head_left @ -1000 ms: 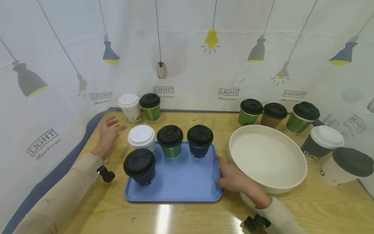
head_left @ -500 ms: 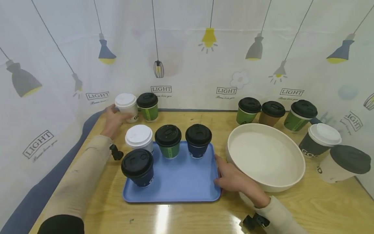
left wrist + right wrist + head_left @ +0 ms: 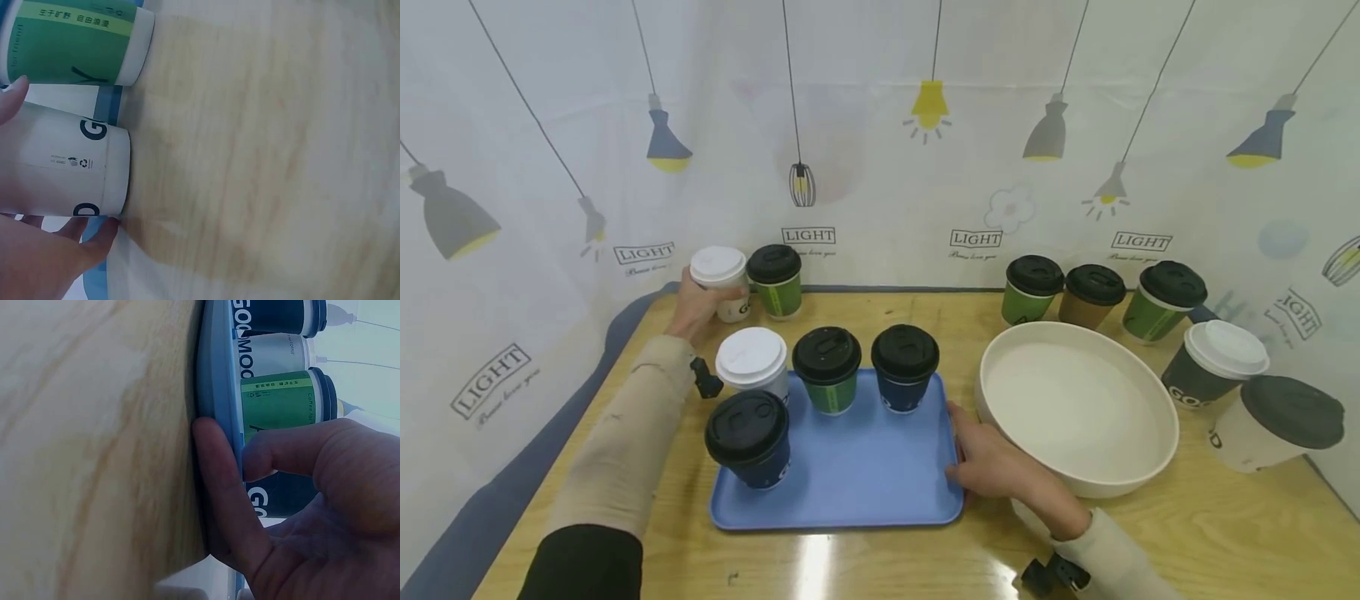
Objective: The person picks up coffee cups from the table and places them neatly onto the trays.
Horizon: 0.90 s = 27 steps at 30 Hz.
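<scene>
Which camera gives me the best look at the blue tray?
The head view: it looks down on nearly the whole blue tray, cups hiding part. The right wrist view shows only its edge, gripped by the right hand. The left wrist view shows none of it.

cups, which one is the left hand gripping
The back-left white cup, beside a green cup: the left hand grips it. The matching white cup stands untouched at a corner of the blue tray.

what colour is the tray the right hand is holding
Plain blue; the tray shows best in the head view.
</scene>
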{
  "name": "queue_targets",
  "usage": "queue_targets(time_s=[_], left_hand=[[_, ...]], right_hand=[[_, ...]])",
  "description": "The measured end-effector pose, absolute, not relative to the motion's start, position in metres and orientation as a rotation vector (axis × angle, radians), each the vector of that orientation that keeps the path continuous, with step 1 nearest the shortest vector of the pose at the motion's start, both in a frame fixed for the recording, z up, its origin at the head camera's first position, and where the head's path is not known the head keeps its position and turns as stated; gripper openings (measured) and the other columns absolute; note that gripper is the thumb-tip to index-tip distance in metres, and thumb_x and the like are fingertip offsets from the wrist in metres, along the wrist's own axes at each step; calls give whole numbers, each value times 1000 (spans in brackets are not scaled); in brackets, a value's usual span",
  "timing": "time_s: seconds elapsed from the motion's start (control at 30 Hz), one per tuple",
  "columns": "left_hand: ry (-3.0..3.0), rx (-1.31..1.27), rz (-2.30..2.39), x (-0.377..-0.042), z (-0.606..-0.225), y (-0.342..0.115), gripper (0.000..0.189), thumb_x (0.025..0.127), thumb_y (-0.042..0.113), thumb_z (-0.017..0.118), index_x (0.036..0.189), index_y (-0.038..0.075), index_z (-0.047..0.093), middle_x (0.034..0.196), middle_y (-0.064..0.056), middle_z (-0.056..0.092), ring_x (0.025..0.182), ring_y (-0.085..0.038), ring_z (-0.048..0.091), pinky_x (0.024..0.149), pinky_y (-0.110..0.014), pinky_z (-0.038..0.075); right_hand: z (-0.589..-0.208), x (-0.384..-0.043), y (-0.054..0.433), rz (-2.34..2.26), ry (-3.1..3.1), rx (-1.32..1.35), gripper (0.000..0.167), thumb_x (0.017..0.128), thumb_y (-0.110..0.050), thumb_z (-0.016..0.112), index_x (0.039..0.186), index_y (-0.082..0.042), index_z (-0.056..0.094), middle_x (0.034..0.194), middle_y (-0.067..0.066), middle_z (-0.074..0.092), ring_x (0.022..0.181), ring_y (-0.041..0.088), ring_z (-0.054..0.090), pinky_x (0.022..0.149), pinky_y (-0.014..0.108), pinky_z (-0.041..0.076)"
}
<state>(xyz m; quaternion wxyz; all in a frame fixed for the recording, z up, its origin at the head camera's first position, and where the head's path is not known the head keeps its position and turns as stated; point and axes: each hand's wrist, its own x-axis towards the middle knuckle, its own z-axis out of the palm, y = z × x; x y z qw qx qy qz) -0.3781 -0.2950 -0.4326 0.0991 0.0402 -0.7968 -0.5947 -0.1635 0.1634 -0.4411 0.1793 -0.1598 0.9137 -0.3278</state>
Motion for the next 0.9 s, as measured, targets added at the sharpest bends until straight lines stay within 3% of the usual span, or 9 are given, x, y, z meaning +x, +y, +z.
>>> queue_targets(time_s=[0.3, 0.43, 0.9], left_hand=[[-2320, 314, -1763, -376, -434, -292, 102, 82, 14, 82, 159, 8, 16, 162, -17, 32, 148, -32, 37, 130, -42, 27], [-2271, 346, -1780, -371, -437, -295, 101, 81, 13, 83, 158, 9, 17, 161, -16, 31, 147, -30, 37, 130, -39, 28], [-2265, 345, -1864, -316, -432, -304, 106, 86, 14, 80, 162, 17, 6, 166, -14, 22, 151, -29, 31, 131, -40, 25]], right_hand=[[-441, -163, 163, -918, 2581, -452, 99, 80, -3, 67, 162, 8, 12, 71, 2, 61, 54, 14, 60, 49, 27, 46], [-440, -163, 164, -916, 2576, -454, 98, 81, -3, 67, 161, 8, 12, 71, 2, 61, 53, 14, 61, 50, 27, 47], [-437, -163, 161, -909, 2569, -388, 99, 82, -3, 70, 163, 4, 14, 71, 3, 61, 56, 14, 59, 49, 27, 44]])
